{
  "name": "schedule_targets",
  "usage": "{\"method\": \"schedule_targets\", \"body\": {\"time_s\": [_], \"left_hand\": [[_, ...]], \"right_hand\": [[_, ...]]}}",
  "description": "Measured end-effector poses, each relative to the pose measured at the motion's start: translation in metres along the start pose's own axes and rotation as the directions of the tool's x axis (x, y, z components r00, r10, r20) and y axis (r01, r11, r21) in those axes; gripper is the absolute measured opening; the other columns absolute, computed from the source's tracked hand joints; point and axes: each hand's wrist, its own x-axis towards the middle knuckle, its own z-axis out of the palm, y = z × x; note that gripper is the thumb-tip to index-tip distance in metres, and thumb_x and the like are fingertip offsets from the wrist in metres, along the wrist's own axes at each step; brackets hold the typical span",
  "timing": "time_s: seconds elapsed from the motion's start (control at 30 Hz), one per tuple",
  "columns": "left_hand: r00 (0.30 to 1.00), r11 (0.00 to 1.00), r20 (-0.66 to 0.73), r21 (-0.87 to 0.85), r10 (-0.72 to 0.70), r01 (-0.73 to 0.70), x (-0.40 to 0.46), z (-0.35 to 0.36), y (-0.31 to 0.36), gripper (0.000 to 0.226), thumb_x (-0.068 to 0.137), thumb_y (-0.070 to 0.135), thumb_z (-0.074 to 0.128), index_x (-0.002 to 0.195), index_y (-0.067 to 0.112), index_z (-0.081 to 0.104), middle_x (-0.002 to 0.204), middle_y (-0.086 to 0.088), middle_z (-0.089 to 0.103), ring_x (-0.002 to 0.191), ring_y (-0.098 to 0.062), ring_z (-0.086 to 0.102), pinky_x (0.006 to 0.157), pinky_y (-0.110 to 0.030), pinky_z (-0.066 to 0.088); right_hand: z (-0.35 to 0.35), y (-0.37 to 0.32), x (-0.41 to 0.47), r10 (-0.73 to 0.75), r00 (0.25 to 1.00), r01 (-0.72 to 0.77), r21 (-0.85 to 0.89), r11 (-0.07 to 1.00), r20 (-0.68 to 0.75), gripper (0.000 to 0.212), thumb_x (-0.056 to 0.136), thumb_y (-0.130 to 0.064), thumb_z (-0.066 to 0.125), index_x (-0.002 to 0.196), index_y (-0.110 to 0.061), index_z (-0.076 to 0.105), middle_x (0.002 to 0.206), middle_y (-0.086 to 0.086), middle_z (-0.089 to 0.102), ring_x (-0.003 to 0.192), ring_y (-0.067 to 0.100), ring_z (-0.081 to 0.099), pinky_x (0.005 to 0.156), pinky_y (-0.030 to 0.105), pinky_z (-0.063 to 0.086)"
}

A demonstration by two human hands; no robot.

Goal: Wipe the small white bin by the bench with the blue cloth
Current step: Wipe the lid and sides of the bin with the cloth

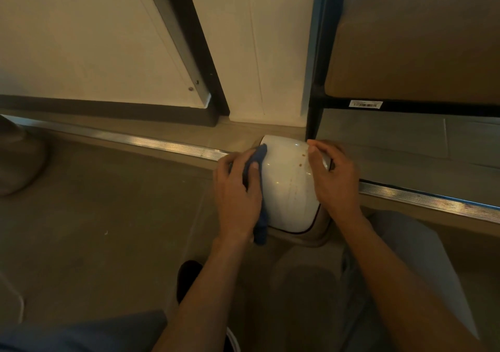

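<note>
The small white bin (289, 186) sits on the floor (108, 216) just beside the black leg (313, 124) of the bench (411, 40), straddling the metal floor strip (162, 143). Your left hand (238, 192) holds the blue cloth (255, 162) against the bin's left side, thumb curled over the fabric; your right hand (334, 176) braces the right edge of the lid, fingers curved around it. Keep that right hand firm so the bin doesn't slide — then bring the cloth across the top toward the brown spots (301, 159) and the faint streak below them, pressing with a flat palm rather than fingertips. Refold the cloth once it picks up grime. You can't see the bin's body or base from here — the lid hides both — and its far side by the wall (257, 54) is out of view too, so check those by feel or by turning it.
</note>
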Motion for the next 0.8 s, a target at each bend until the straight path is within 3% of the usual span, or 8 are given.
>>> {"method": "schedule_targets", "body": {"time_s": [0.1,0.27,0.4,0.47,0.53,0.63,0.73,0.8], "left_hand": [[0.998,1.0,0.057,0.018,-0.009,0.008,0.008,0.005,0.0,0.034,0.106,0.035,0.045,0.138,0.031,0.051,0.138,0.003,0.046,0.125,-0.011,0.044,0.106,-0.036,0.043],[0.98,1.0,0.195,0.003,-0.028,0.028,-0.036,0.004,-0.019,0.048,0.104,0.055,0.023,0.148,0.063,0.004,0.166,0.01,0.017,0.15,-0.005,0.018,0.116,-0.025,0.016],[0.944,0.972,0.267,-0.076,-0.196,0.223,-0.007,0.002,-0.009,0.047,0.108,0.043,0.033,0.153,0.038,0.024,0.149,0.009,0.04,0.127,0.008,0.038,0.097,-0.002,0.024],[0.942,0.964,0.283,-0.137,-0.182,0.228,0.018,0.003,0.003,0.043,0.108,0.044,0.031,0.15,0.035,0.035,0.141,0.014,0.045,0.118,0.009,0.044,0.099,-0.007,0.032],[0.934,0.977,0.323,-0.095,-0.152,0.192,0.043,0.007,0.014,0.042,0.108,0.046,0.031,0.147,0.034,0.043,0.143,0.011,0.049,0.123,-0.001,0.047,0.108,-0.024,0.038],[0.918,0.998,0.394,0.064,-0.047,0.024,0.061,0.017,0.025,0.039,0.109,0.041,0.031,0.142,0.034,0.05,0.146,0.004,0.049,0.131,-0.013,0.047,0.11,-0.034,0.038],[0.919,0.936,0.371,0.257,0.134,-0.24,0.034,0.022,0.028,0.042,0.11,0.037,0.03,0.149,0.026,0.042,0.158,0.0,0.036,0.148,-0.018,0.028,0.122,-0.04,0.024],[0.915,0.901,0.339,0.29,0.219,-0.323,0.008,0.017,0.015,0.047,0.109,0.039,0.028,0.154,0.028,0.034,0.165,0.001,0.025,0.154,-0.02,0.014,0.125,-0.041,0.015]], "right_hand": [[0.001,-0.001,0.0,0.004,1.0,-0.004,0.017,1.0,-0.001,0.018,0.099,-0.026,0.057,0.117,-0.025,0.062,0.111,-0.011,0.062,0.1,-0.015,0.054,0.088,0.003,0.042],[0.001,-0.001,-0.001,0.004,1.0,-0.004,0.01,1.0,-0.008,0.022,0.099,-0.029,0.057,0.118,-0.022,0.066,0.112,-0.009,0.063,0.105,-0.009,0.056,0.092,0.008,0.044],[0.0,0.001,0.0,0.009,1.0,-0.009,0.002,1.0,0.017,0.023,0.099,-0.03,0.057,0.118,-0.021,0.066,0.113,-0.01,0.062,0.105,-0.009,0.055,0.092,0.009,0.044],[0.001,0.002,0.001,0.014,1.0,-0.014,-0.009,1.0,0.016,0.024,0.099,-0.031,0.056,0.118,-0.021,0.066,0.113,-0.01,0.062,0.105,-0.008,0.055,0.093,0.012,0.045],[0.0,0.002,0.001,0.011,1.0,-0.011,-0.012,1.0,0.013,0.021,0.1,-0.03,0.056,0.117,-0.024,0.065,0.112,-0.011,0.062,0.104,-0.01,0.055,0.092,0.012,0.045],[0.001,0.002,0.001,-0.014,1.0,0.014,-0.005,1.0,0.008,0.021,0.1,-0.027,0.056,0.118,-0.02,0.065,0.111,-0.009,0.061,0.103,-0.011,0.055,0.091,0.009,0.044],[0.002,0.003,0.0,-0.032,0.999,0.032,-0.02,0.999,-0.01,0.024,0.1,-0.028,0.055,0.118,-0.016,0.067,0.113,-0.004,0.064,0.105,-0.004,0.057,0.093,0.014,0.045],[0.001,0.005,0.001,-0.03,1.0,0.029,-0.037,0.999,-0.008,0.026,0.1,-0.031,0.054,0.119,-0.017,0.067,0.116,0.0,0.064,0.107,0.005,0.059,0.096,0.023,0.049]]}}
